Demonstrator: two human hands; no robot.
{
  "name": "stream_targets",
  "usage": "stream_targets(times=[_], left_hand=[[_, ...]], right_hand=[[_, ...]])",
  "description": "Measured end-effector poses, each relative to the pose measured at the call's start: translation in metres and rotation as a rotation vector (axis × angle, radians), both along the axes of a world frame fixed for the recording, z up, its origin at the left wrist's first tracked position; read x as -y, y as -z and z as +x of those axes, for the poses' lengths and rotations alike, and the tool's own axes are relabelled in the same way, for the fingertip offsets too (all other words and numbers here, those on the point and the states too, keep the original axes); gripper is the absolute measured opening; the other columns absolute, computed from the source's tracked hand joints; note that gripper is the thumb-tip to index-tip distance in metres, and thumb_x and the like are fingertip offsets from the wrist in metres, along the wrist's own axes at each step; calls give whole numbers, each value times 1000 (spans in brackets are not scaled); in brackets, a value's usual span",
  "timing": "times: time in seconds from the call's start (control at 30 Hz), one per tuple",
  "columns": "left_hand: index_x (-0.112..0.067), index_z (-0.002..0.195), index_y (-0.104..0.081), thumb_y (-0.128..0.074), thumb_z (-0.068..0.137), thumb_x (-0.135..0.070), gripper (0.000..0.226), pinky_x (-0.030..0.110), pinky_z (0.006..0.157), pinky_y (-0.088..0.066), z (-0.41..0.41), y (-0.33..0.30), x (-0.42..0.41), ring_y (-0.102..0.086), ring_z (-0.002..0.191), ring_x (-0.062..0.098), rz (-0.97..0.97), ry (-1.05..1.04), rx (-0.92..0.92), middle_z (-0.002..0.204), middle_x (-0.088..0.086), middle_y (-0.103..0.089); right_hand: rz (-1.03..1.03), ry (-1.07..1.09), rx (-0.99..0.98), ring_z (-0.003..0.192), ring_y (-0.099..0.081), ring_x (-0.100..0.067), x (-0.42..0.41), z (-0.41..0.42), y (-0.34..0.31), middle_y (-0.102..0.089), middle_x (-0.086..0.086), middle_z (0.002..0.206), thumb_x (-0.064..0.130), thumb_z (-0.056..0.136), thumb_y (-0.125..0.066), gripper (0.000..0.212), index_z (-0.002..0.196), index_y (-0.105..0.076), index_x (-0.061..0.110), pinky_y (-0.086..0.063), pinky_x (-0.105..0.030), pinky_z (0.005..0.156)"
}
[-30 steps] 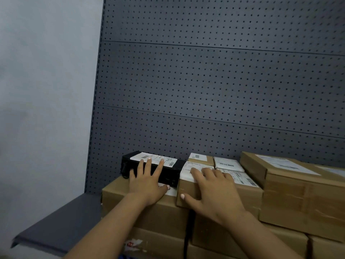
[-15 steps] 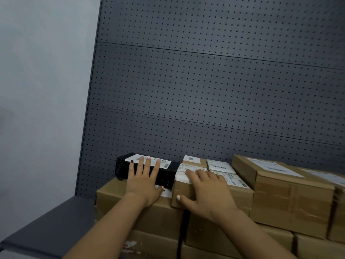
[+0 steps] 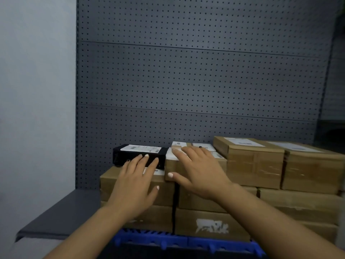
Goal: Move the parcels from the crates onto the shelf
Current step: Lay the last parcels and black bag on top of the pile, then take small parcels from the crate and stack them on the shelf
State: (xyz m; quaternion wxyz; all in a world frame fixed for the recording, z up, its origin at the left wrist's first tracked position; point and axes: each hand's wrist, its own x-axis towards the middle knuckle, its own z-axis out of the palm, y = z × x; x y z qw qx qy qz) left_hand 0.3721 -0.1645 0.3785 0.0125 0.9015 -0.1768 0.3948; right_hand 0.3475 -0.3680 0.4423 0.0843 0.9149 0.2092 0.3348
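Note:
Brown cardboard parcels are stacked on the dark grey shelf [image 3: 61,212]. A black parcel [image 3: 128,157] with a white label lies on top of the left stack. My left hand [image 3: 136,182] is spread flat, with its fingertips against the black parcel's front and its palm over the brown box [image 3: 112,186] below. To the right, my right hand [image 3: 197,171] rests flat on a small brown parcel [image 3: 172,167] with a white label, thumb along its front face. Neither hand grips anything.
A grey pegboard panel [image 3: 186,81] backs the shelf, with a pale wall [image 3: 37,90] to its left. Two larger brown boxes [image 3: 252,163] sit on the right stack. A blue crate rim [image 3: 186,242] shows at the bottom, in front of the stacks.
My left hand has slid back from on top of the black parcel to its front face. The view has tipped down and now shows the blue crate rim.

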Motion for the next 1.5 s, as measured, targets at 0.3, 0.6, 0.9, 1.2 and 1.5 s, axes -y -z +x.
stream_targets(times=[0.3,0.6,0.9,1.2,1.5], left_hand=[[-26,152,-10,-42,92,-53,74,38,117,-12,-101,-8,100,-11,144,20,-6,190,-160,158,3,-16],[-21,151,-16,-46,89,-56,77,37,115,-18,-169,65,249,-18,142,23,108,449,-329,155,6,-23],[-23,153,-8,-39,92,-60,78,39,117,-14,-198,181,364,-13,145,23,303,597,-554,158,6,-16],[-21,153,-4,-38,93,-58,78,42,117,-13,-182,278,459,-12,145,26,498,701,-735,159,9,-13],[-20,153,3,-37,95,-55,78,46,118,-7,-148,372,544,-7,146,27,725,793,-838,160,11,-6]], right_hand=[[-63,207,-104,121,-52,-27,112,-149,24,-55,-7,133,62,90,-28,65,138,-44,22,-41,-44,100],[107,470,-204,124,-50,-28,250,-268,118,-53,-8,136,66,87,-22,75,142,-43,21,-39,-41,100],[238,724,-514,142,-24,-22,361,-337,265,-28,-3,155,71,77,2,88,152,-16,28,-21,-40,114],[356,966,-797,141,-26,-23,446,-368,394,-28,-3,155,61,94,-27,67,151,-12,30,-22,-39,114],[495,1064,-1022,142,-23,-25,489,-369,501,-23,-2,157,58,95,-31,69,152,-2,31,-21,-41,114]])
